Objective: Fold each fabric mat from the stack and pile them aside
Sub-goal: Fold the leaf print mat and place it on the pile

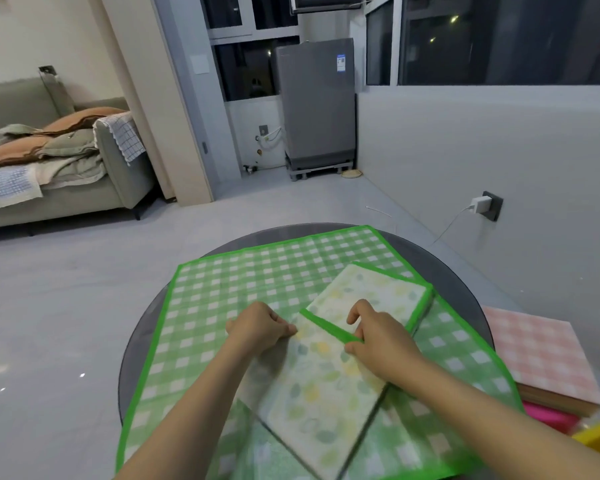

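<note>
while both hands pinch folded mat point(326, 386) between them, left hand point(260, 329) grip seems partly hidden, right hand point(378, 336) holds green edge.

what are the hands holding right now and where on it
Both hands pinch the leaf-print mat: right hand on its green-trimmed folded edge, left hand on its left edge.

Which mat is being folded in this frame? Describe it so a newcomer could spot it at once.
On the round dark table lies a large green checked mat. On top of it, near the person, sits the leaf-print mat, pinched by the left hand and right hand. Pale leaf blotches, not checks, and green trim set it apart.
</note>
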Motion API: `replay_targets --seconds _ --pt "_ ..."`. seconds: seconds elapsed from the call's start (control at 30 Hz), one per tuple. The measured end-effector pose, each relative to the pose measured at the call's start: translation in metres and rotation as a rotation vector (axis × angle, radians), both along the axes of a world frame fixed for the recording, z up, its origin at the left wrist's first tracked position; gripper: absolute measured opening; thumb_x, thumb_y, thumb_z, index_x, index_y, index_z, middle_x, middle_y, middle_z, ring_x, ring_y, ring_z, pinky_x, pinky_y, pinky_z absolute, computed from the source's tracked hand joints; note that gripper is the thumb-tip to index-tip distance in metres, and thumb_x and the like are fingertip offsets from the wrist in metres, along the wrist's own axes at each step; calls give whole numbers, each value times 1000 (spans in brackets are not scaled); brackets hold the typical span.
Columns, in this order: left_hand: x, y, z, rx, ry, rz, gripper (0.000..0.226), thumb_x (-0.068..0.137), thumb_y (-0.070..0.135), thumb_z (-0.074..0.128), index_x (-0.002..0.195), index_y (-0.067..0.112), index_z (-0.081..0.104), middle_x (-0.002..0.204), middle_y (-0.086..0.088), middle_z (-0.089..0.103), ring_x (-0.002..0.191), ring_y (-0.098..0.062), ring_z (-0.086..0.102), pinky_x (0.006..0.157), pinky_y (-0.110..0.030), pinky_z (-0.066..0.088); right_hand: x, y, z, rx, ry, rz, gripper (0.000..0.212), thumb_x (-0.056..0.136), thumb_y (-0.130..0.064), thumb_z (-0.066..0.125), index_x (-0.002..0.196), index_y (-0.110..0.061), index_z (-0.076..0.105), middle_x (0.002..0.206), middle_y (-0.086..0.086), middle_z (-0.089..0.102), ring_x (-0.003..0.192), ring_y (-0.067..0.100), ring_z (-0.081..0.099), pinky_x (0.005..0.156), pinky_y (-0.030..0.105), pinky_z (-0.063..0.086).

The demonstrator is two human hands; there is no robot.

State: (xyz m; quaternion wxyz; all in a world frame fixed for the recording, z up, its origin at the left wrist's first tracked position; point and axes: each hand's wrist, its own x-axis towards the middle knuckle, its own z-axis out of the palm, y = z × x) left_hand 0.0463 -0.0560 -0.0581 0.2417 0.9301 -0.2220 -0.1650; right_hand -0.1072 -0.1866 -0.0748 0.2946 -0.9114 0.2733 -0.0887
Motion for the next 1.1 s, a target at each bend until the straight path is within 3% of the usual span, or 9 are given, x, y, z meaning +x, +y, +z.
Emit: replay_targets --seconds 0.23,0.33,0.47,0.53,0.6,0.67,0.77,0.87,1.1 --pt "-7 37 8 61 106 -4 41 71 41 78 48 17 55 39 9 50 52 -14 44 85 -40 43 25 2 2 -51 -136 101 21 86 -16 62 99 -27 49 89 -8 54 95 13 40 83 27 31" --pt "-15 46 8 108 58 -17 37 74 46 75 55 17 59 50 8 54 61 -15 50 78 -34 37 31 4 2 -98 -141 139 23 88 -16 61 109 -23 56 87 -12 49 92 9 34 93 27 28" --pt "-23 47 8 186 -79 -70 28 80 49 66 73 23 58 70 7 61 83 -18 59 89 -35 37 32 6 0 -276 -94 200 29 91 -26 56 120 -29 56 105 -13 59 112 11 43 98 27 23" --pt "-30 46 3 166 -254 -117 32 85 44 61 107 23 54 107 4 60 109 -18 53 95 -35 34 27 11 -3 -343 -105 212 33 95 -29 48 128 -29 52 123 -12 56 123 11 41 102 27 21" --pt "-40 45 -10 115 -412 -224 52 91 35 51 137 18 37 142 -3 38 131 -21 36 106 -34 26 17 20 -7 -377 -97 248 44 96 -38 27 135 -29 46 138 -11 47 131 10 35 107 25 18" --pt "-55 41 -22 82 -450 -356 57 97 33 33 149 12 20 157 -6 13 144 -20 14 115 -30 9 7 31 -13 -372 -48 316 74 82 -49 -3 142 -28 36 150 -10 33 139 7 24 111 20 9" --pt "-69 36 -39 113 -369 -431 73 84 43 -3 151 13 1 159 -3 -10 146 -17 -12 113 -26 -13 -3 35 -25 -330 74 378 95 67 -57 -21 149 -25 15 157 -9 9 144 3 2 110 18 -8" --pt "-70 37 -45 146 -388 -403 64 92 41 2 150 15 -6 157 -2 -17 144 -14 -19 115 -27 -15 -11 33 -26 -361 136 403 104 60 -66 -33 150 -25 0 157 -11 -6 143 2 -11 113 23 -13" --pt "-71 41 -44 171 -375 -354 59 101 40 13 149 16 -11 156 -3 -21 142 -12 -23 117 -31 -14 -21 11 -29 -359 186 280 89 72 -67 -23 149 -24 -9 150 -13 -21 134 -2 -23 114 27 -15"
